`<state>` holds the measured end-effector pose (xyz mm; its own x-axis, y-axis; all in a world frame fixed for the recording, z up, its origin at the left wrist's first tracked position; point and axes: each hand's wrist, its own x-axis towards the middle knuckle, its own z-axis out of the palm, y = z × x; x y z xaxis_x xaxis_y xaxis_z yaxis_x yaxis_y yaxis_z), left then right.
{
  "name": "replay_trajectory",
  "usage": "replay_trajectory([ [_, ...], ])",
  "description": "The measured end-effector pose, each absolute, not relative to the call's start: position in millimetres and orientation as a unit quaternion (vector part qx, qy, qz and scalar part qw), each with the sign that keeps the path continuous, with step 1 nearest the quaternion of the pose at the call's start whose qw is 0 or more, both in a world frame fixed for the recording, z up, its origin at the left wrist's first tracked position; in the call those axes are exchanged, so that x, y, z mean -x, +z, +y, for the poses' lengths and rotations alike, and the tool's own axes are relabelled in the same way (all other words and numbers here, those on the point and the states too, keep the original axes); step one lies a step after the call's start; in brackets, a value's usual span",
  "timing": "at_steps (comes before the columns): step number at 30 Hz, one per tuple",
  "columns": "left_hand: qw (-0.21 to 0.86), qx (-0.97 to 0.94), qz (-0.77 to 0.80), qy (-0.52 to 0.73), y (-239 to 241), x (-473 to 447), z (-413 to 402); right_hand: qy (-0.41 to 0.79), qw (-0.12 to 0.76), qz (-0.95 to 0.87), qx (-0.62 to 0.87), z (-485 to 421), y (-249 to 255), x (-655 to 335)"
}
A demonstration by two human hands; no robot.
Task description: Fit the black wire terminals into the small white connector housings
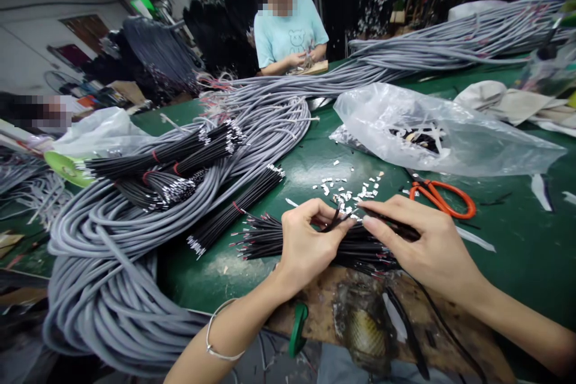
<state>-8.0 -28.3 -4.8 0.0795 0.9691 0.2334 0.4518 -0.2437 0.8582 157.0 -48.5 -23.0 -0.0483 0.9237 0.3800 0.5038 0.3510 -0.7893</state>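
Note:
My left hand is closed, pinching a short black cable between thumb and fingers. Opposite it, my right hand is closed around a slim dark tool whose kind I cannot make out; its tip is close to the cable end. Beneath both hands lies a loose bundle of black cables with stripped, partly red ends. Small white scraps are scattered just beyond my fingertips. A thin black cord runs down from below my right hand.
Orange-handled scissors lie right of my hands, below a clear plastic bag of small parts. Coils of grey cable fill the left, with tied black cable bundles nearby. A wooden board is at the front edge. Across the table sits a person.

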Motion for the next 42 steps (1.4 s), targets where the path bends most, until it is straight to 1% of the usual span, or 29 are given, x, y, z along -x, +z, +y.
replay_trajectory([
  [9,0.274,-0.682,0.526,0.428,-11,9,-29,0.24,0.459,-0.694,0.5,-48,-22,-156],
  [13,0.281,-0.685,0.538,0.402,-8,11,-29,0.224,0.454,-0.692,0.515,-49,-23,-157],
  [15,0.316,-0.685,0.537,0.379,-5,13,-28,0.221,0.453,-0.691,0.518,-50,-22,-159],
  [20,0.459,-0.655,0.496,0.338,1,17,-25,0.226,0.467,-0.685,0.512,-49,-19,-163],
  [25,0.489,-0.698,0.445,0.275,2,21,-24,0.284,0.487,-0.684,0.462,-46,-21,-164],
  [28,0.492,-0.708,0.437,0.255,3,22,-25,0.292,0.472,-0.698,0.453,-44,-24,-163],
  [32,0.467,-0.703,0.458,0.278,1,17,-27,0.315,0.438,-0.692,0.48,-42,-27,-161],
  [38,0.41,-0.654,0.518,0.37,-8,8,-29,0.377,0.439,-0.657,0.484,-46,-26,-153],
  [40,0.419,-0.638,0.521,0.381,-10,7,-28,0.378,0.441,-0.655,0.484,-48,-24,-152],
  [42,0.457,-0.62,0.511,0.381,-10,8,-26,0.353,0.453,-0.654,0.491,-49,-24,-152],
])
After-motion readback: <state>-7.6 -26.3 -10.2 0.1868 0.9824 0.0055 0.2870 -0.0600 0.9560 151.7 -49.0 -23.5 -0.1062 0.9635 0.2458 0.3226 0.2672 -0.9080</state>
